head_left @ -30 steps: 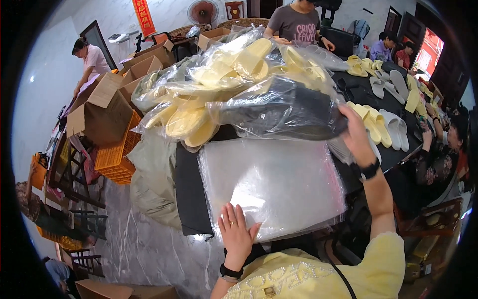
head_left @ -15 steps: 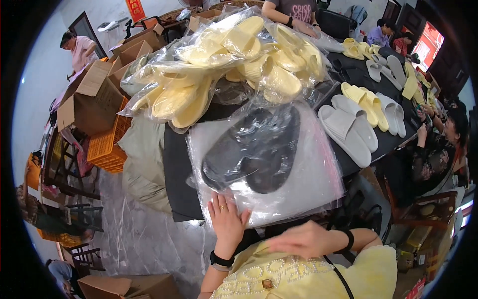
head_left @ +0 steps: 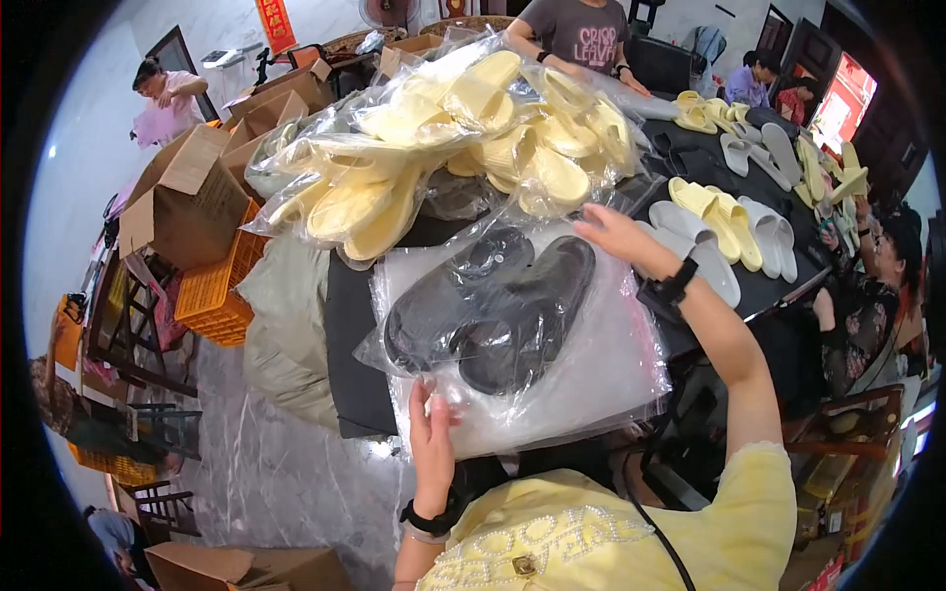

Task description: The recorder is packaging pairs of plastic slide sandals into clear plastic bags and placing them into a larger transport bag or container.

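Observation:
A pair of black slippers [head_left: 493, 310] lies in a transparent plastic bag in front of me. Under it is a stack of flat transparent bags [head_left: 601, 384]. My left hand [head_left: 431, 433] is at the near left edge of the slippers' bag, its fingers stretched upward and the thumb apart. Reaching forward over the far right side of the bag is my right hand [head_left: 626, 239], fingers extended beside the heel of a black slipper. Whether its fingertips touch the film I cannot tell. Neither hand holds anything that I can see.
Bagged yellow slippers [head_left: 434, 113] are heaped beyond the stack. Loose grey slippers [head_left: 680, 231] and yellow slippers [head_left: 714, 212] stand on the black table at the right. Left are cardboard boxes [head_left: 182, 202] and an orange crate [head_left: 222, 286]. Co-workers are around the table.
My right hand has moved from near my chest forward to the far right of the bag. The bagged slippers have shifted slightly, and my left hand has turned and dropped a little.

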`<state>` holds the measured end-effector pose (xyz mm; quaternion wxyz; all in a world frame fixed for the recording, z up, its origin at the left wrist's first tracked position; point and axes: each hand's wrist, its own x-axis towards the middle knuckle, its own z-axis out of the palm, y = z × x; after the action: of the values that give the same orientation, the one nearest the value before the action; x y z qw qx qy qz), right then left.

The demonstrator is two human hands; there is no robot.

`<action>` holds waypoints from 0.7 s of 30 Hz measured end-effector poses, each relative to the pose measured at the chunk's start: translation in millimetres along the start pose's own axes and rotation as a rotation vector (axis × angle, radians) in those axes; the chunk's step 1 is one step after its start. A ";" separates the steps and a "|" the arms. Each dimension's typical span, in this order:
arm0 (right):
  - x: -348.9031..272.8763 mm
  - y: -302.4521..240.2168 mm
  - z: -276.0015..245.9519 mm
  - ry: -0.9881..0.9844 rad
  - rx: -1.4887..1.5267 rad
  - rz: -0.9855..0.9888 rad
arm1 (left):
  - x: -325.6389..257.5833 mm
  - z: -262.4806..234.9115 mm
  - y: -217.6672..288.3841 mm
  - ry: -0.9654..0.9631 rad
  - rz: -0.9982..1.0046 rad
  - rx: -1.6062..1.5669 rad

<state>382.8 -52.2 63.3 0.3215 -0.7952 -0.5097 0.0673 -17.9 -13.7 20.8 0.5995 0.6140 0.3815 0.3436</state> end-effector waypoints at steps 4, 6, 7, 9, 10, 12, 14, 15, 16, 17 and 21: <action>23.1 9.2 15.0 -0.168 0.247 0.169 | 3.7 5.2 2.9 -0.057 -0.136 -0.034; 30.7 4.8 12.8 -0.222 0.268 0.142 | 5.4 7.2 3.9 -0.072 -0.141 -0.066; 33.5 0.5 10.7 -0.275 0.290 0.123 | 6.9 6.1 1.4 -0.072 -0.140 -0.063; 37.1 -6.2 3.2 -0.257 0.416 0.121 | 10.3 2.5 -3.2 -0.073 -0.033 -0.037; 38.7 -11.2 -0.3 -0.245 0.538 0.115 | 12.2 0.9 -1.5 -0.072 -0.033 -0.036; 35.6 -30.4 -7.3 -0.163 0.589 0.244 | 14.4 0.0 4.3 -0.012 -0.045 -0.224; 38.9 -25.5 -8.1 -0.126 0.399 0.375 | 16.2 0.4 12.5 -0.020 -0.076 -0.263; 37.4 -10.7 0.9 -0.114 0.400 0.382 | 16.8 1.6 15.6 -0.029 -0.103 -0.302; 40.4 4.4 12.4 -0.108 0.275 0.244 | 16.0 3.4 15.0 -0.002 -0.103 -0.334; 42.5 4.7 16.5 -0.106 0.147 0.103 | 15.7 4.5 14.3 -0.003 -0.097 -0.336; 43.0 -6.6 15.5 -0.319 0.314 0.258 | 12.9 -2.0 -5.1 0.058 -0.175 -0.208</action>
<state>391.3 -6.9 64.4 0.3453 -0.7733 -0.4315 0.3107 -13.9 -1.4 15.3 0.6762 0.5026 0.4133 0.3453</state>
